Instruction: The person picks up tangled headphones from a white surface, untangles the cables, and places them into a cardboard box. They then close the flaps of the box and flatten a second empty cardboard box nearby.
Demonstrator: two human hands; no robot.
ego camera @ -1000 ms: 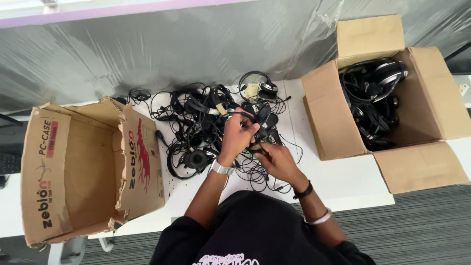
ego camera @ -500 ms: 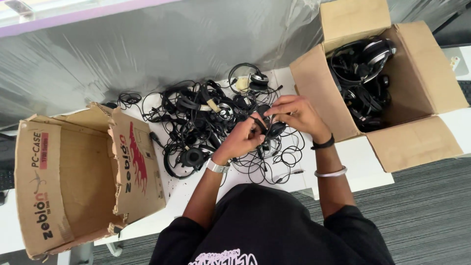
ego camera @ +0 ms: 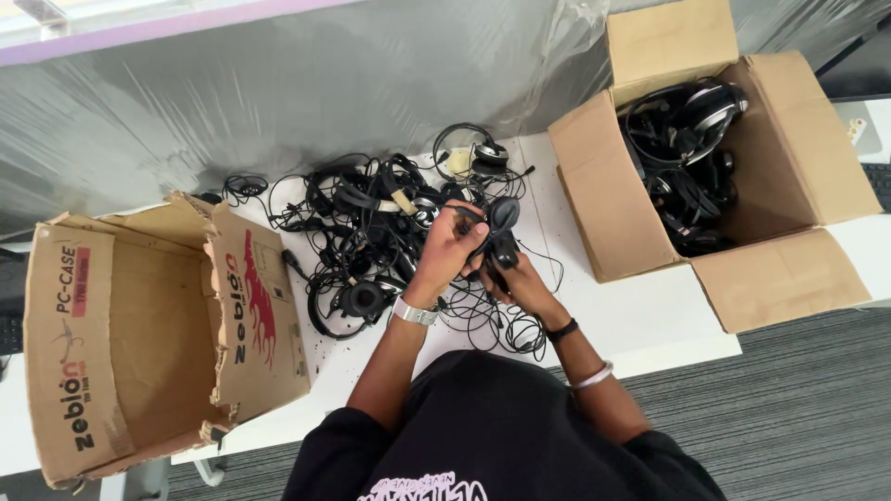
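Note:
A tangled pile of black wired headsets (ego camera: 371,232) lies on the white table (ego camera: 640,325). Both my hands work at one black headset (ego camera: 501,227) lifted just above the pile's right side. My left hand (ego camera: 450,250) grips its band and cable from the left. From below, my right hand (ego camera: 520,283) holds its lower part. A watch sits on my left wrist; a dark band and a pale bangle are on my right forearm.
An open cardboard box (ego camera: 798,176) at the right holds several black headsets. A torn, empty cardboard box (ego camera: 139,343) lies open at the left. Grey plastic sheeting (ego camera: 278,102) covers the area behind the table. Grey carpet (ego camera: 798,417) shows at lower right.
My right hand drew back from the right toward the left hand. Both hands now hold the headset together, close over the pile.

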